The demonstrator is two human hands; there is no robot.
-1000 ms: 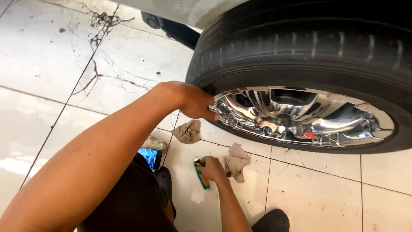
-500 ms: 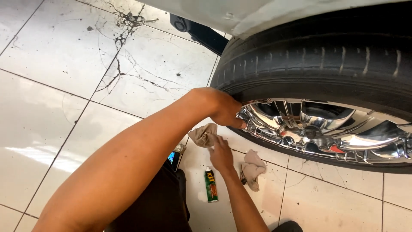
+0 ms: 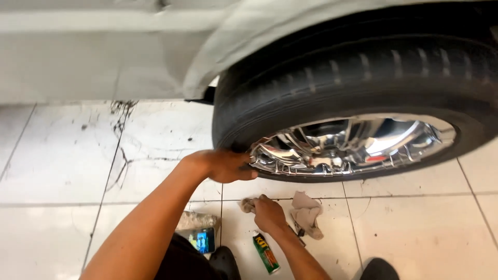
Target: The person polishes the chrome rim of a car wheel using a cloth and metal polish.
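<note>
Chrome wheel rim edge under closed left hand; right hand gripping rag.

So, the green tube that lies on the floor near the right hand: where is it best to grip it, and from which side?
Grip the green tube around its middle body, coming from above. It lies flat on the tile floor, so only its top and long sides are free, and the middle looks widest. The right hand is nearest to it; the phone lies apart on the other side.
</note>
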